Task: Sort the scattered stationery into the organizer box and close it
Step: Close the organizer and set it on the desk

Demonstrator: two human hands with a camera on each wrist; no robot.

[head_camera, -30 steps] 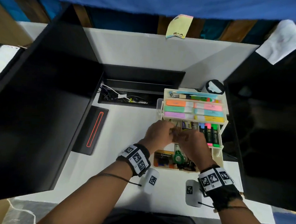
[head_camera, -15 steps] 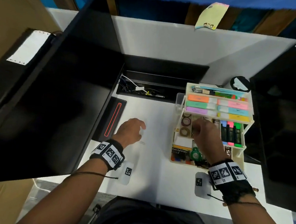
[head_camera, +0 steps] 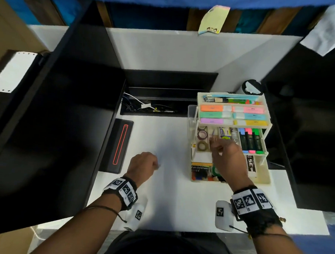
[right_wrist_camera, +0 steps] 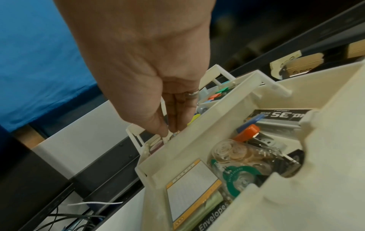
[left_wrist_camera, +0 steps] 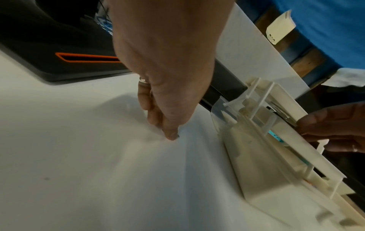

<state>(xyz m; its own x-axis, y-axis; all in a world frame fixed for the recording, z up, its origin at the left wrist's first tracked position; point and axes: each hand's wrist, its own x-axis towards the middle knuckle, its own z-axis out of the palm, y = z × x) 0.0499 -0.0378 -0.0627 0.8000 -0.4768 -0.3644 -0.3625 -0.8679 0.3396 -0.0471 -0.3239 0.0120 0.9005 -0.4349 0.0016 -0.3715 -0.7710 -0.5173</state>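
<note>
The cream tiered organizer box (head_camera: 260,178) stands open at the right of the white desk (head_camera: 167,196), holding highlighters (head_camera: 251,141), tape rolls (head_camera: 202,145) and coloured pads (head_camera: 233,115). My right hand (head_camera: 213,143) reaches into a middle-tier compartment. In the right wrist view its thumb and fingers (right_wrist_camera: 170,132) pinch a tiny item just above the box wall (right_wrist_camera: 217,125). My left hand (head_camera: 156,164) is on the bare desk left of the box (left_wrist_camera: 256,171). Its bunched fingertips (left_wrist_camera: 170,134) touch the surface, and whatever lies under them is too small to make out.
A black pad with a red outline (head_camera: 119,145) lies left of my left hand. Behind it is an open cable tray (head_camera: 164,106). Large black panels flank the desk on the left (head_camera: 44,118) and the right (head_camera: 310,137). A round black cup (head_camera: 251,87) sits behind the box.
A second ago both hands met over the box. The left hand has since moved left and down to the desk, while the right hand stays in the middle tier.
</note>
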